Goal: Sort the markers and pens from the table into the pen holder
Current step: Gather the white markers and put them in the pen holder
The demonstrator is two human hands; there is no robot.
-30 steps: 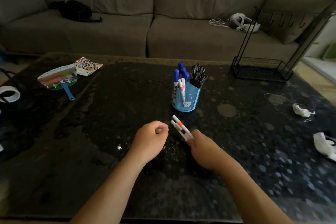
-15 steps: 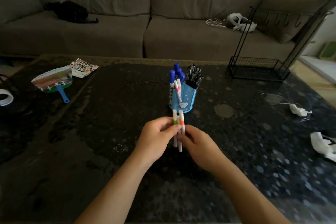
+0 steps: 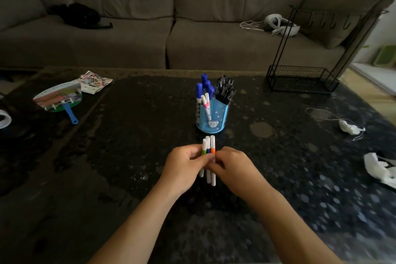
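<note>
Both hands now meet, the left hand [image 3: 185, 167] and right hand [image 3: 232, 169] pinching three white markers [image 3: 208, 146] squared upright together, seemingly ready for the pen holder [image 3: 212, 117] just beyond.

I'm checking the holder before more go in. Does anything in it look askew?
Yes. In the pen holder, one white marker with a pink band leans diagonally in the front compartment, while the blue markers and black pens behind stand roughly upright. Nothing looks spilled or damaged.
</note>
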